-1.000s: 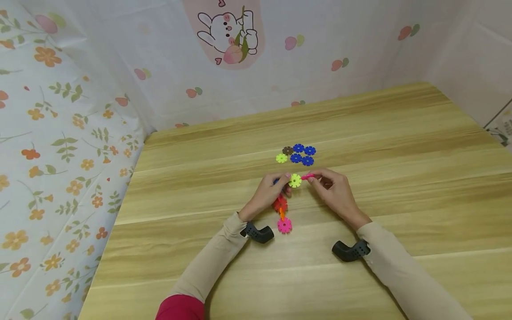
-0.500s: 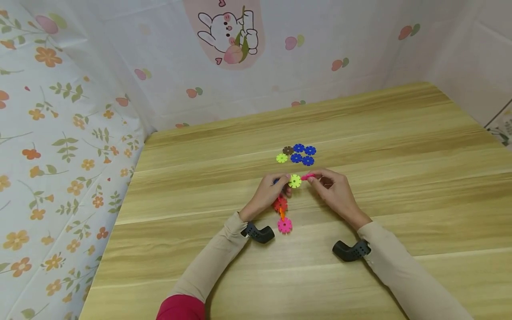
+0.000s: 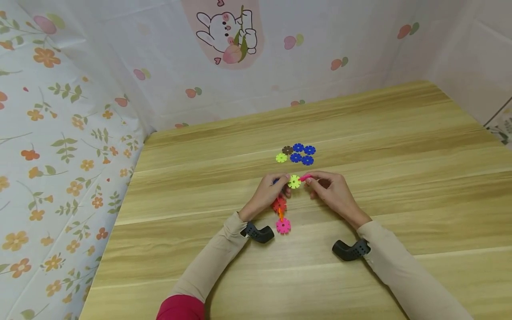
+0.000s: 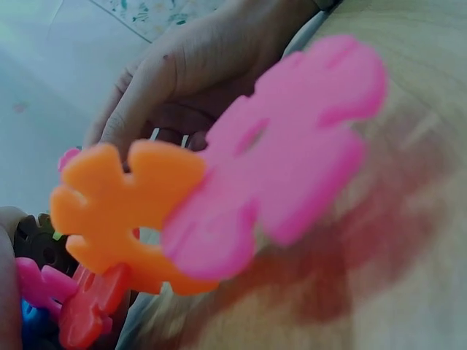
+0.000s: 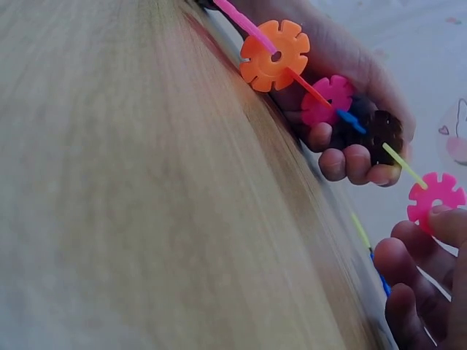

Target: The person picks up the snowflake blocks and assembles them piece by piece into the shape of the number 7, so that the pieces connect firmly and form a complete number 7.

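My left hand point(image 3: 267, 192) grips a chain of interlocking plastic snowflake discs. From its fingers the chain hangs toward me, with a red disc point(image 3: 279, 205), an orange disc point(image 4: 109, 197) and a pink end disc point(image 3: 283, 226). Partly covered by that hand are a brown disc point(image 5: 384, 135), a blue disc point(image 5: 350, 120) and another pink disc point(image 5: 327, 100). A yellow-green disc point(image 3: 294, 182) sticks out to the right of the left fingertips. Between thumb and fingers, my right hand point(image 3: 335, 192) pinches a pink disc point(image 5: 430, 195), its edge right at the yellow-green disc's rim.
Beyond the hands, several blue discs point(image 3: 296, 158), a brown disc point(image 3: 287, 150) and a yellow-green disc point(image 3: 281, 158) lie flat on the wooden table point(image 3: 200, 169). A patterned cloth point(image 3: 160, 58) hangs behind the table, and floral fabric point(image 3: 68, 164) along the left.
The pink disc in my right hand has moved slightly left, onto the rim of the yellow-green disc. My left hand stays in place with the chain.
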Motion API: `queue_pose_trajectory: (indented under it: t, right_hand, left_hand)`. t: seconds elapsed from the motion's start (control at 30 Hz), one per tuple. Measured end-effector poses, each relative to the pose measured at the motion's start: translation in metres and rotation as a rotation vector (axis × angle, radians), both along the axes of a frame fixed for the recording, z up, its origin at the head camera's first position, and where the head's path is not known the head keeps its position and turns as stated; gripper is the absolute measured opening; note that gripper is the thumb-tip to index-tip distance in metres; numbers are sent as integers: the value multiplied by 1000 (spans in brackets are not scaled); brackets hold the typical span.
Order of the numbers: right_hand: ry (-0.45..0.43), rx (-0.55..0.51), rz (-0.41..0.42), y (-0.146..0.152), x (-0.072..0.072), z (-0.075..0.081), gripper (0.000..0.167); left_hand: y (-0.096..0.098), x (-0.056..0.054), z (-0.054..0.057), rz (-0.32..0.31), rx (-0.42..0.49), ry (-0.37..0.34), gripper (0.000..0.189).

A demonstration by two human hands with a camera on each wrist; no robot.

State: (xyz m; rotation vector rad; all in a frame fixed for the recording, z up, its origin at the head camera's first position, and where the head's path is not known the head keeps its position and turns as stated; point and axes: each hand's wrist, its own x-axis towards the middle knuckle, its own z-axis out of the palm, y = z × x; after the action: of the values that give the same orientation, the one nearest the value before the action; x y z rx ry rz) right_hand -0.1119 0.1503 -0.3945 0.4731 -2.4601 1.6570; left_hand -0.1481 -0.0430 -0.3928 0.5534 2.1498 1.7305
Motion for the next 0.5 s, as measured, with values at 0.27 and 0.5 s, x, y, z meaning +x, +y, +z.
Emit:
queue_pose_trajectory:
  t: [0.27,0.5]
  right_hand:
    - [-8,2,8,1,-1,0,16]
    - [-12,7,14,0,-1,-2,16]
  left_hand:
    - [2,0,-1,18,-16,4,31]
    - [1,2,-2,8,-30,24,33]
